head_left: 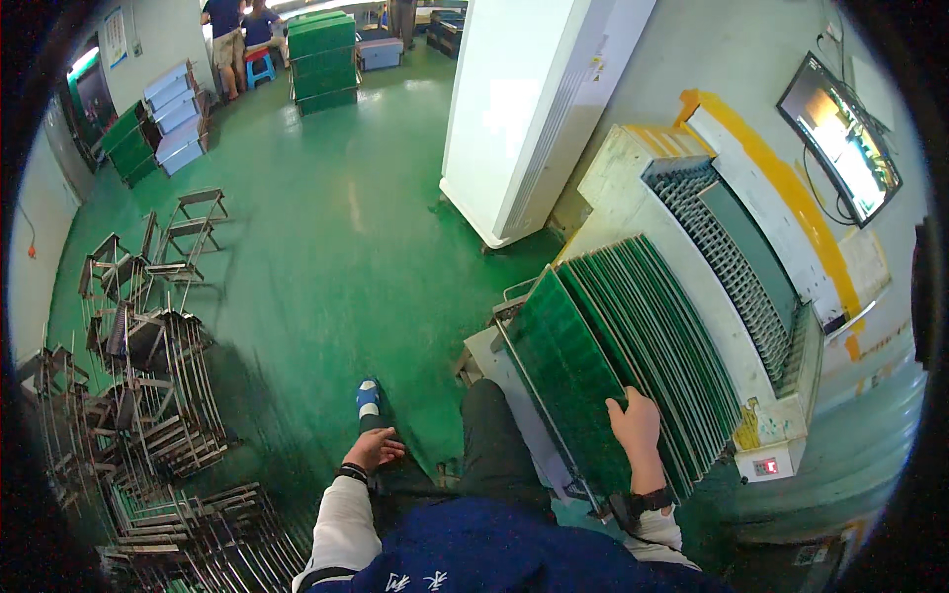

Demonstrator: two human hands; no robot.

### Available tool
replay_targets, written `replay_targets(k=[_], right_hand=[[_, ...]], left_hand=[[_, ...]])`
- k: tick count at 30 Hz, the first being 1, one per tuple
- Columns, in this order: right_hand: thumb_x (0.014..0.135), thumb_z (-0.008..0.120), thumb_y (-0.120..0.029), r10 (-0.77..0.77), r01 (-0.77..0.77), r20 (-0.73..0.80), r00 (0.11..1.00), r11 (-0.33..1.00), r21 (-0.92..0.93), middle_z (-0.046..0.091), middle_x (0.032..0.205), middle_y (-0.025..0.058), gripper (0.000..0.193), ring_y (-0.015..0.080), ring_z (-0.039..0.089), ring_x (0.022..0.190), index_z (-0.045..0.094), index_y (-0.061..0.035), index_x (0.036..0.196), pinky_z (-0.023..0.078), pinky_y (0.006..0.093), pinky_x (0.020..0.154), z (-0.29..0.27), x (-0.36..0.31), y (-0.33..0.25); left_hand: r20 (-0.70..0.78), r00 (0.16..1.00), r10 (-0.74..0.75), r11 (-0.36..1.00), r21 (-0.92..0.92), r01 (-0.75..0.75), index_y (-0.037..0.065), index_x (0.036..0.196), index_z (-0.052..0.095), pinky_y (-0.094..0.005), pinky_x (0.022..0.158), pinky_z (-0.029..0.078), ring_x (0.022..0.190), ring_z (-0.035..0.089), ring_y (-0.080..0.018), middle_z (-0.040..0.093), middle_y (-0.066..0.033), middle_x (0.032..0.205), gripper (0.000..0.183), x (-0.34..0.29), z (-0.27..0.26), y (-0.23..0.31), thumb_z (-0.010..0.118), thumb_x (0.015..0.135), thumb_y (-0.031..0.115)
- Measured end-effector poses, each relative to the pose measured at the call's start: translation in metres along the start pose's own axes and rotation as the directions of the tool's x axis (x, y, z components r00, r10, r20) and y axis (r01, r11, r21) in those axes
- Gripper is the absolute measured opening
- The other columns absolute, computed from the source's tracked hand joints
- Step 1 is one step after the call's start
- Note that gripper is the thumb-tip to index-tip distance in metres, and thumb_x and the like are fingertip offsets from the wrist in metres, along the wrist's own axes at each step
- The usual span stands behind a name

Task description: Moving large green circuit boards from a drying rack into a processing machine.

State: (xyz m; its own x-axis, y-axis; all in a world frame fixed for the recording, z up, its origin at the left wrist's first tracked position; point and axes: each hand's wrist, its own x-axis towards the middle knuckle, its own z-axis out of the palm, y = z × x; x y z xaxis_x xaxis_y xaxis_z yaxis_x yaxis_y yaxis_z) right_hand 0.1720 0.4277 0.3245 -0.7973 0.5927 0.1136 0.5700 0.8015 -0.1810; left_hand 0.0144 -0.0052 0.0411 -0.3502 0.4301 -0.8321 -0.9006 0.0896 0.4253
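Beside me on the right stands a row of large green boards (568, 346), upright and packed close together with pale edges. My right hand (636, 425) is closed at the upper edge of the front boards, thumb and fingers bent around it; the fingertips are partly hidden. My left hand (374, 450) hangs over my left leg, fingers stretched out and holding nothing. Directly behind the row of boards is a pale machine (732, 267) with a long bed of small rollers. A flat green board (746, 257) lies along those rollers.
Several metal racks (148, 346) crowd the left side. A tall white cabinet (514, 109) stands ahead, and a monitor (840, 138) hangs on the right wall. Green stacks (323, 59) and blue-grey boxes (178, 119) stand farther off, near two people (242, 35) at a bench.
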Motion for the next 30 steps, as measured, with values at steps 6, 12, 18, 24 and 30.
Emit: replay_targets(k=[6, 12, 18, 24, 30], right_hand=[[0.079, 0.066, -0.030, 0.045, -0.045, 0.025, 0.999, 0.999, -0.011, 0.064, 0.086, 0.0234, 0.038, 0.0402, 0.061, 0.083, 0.061, -0.0001, 0.102, 0.048, 0.0481, 0.071, -0.001, 0.002, -0.002], [0.078, 0.066, -0.030, 0.078, -0.077, 0.064, 0.995, 0.997, -0.017, 0.064, 0.087, 0.0236, 0.039, 0.0403, 0.061, 0.084, 0.061, 0.0001, 0.102, 0.048, 0.0481, 0.072, -0.002, 0.006, -0.001], [0.078, 0.066, -0.030, 0.070, -0.069, 0.042, 0.997, 0.997, -0.022, 0.064, 0.092, 0.0247, 0.043, 0.0396, 0.062, 0.087, 0.061, 0.0013, 0.107, 0.049, 0.0464, 0.074, 0.000, 0.008, 0.002], [0.079, 0.066, -0.029, 0.073, -0.072, 0.069, 0.995, 0.997, -0.012, 0.064, 0.089, 0.0250, 0.041, 0.0398, 0.062, 0.084, 0.062, 0.0025, 0.105, 0.049, 0.0463, 0.073, 0.001, 0.010, 0.003], [0.078, 0.067, -0.029, 0.050, -0.049, 0.033, 0.998, 0.999, -0.017, 0.064, 0.083, 0.0244, 0.040, 0.0405, 0.061, 0.079, 0.062, 0.0028, 0.102, 0.048, 0.0465, 0.069, 0.003, 0.011, 0.003]], left_hand=[[-0.041, 0.999, 0.021, 0.999, 0.029, -0.020, 0.003, 0.121, 0.042, -0.0284, 0.054, 0.051, 0.073, 0.066, -0.0227, 0.064, -0.0177, 0.095, 0.043, -0.010, 0.007, 0.005, 0.057, 0.091, 0.030], [-0.022, 1.000, -0.008, 1.000, 0.009, 0.008, 0.003, 0.122, 0.043, -0.0280, 0.054, 0.051, 0.074, 0.066, -0.0224, 0.064, -0.0173, 0.096, 0.043, -0.009, 0.007, 0.009, 0.055, 0.092, 0.031], [-0.026, 1.000, -0.012, 0.999, 0.032, 0.013, 0.005, 0.125, 0.041, -0.0279, 0.054, 0.051, 0.074, 0.066, -0.0219, 0.065, -0.0168, 0.097, 0.043, -0.005, 0.004, 0.009, 0.053, 0.093, 0.031], [-0.005, 0.999, -0.039, 0.999, 0.018, 0.039, 0.006, 0.126, 0.041, -0.0272, 0.054, 0.051, 0.073, 0.066, -0.0214, 0.065, -0.0161, 0.098, 0.045, 0.000, 0.003, 0.010, 0.054, 0.092, 0.033], [-0.020, 1.000, 0.000, 0.999, 0.037, 0.001, 0.006, 0.125, 0.042, -0.0268, 0.055, 0.051, 0.075, 0.066, -0.0211, 0.065, -0.0164, 0.098, 0.045, -0.003, 0.004, 0.011, 0.055, 0.092, 0.034]])
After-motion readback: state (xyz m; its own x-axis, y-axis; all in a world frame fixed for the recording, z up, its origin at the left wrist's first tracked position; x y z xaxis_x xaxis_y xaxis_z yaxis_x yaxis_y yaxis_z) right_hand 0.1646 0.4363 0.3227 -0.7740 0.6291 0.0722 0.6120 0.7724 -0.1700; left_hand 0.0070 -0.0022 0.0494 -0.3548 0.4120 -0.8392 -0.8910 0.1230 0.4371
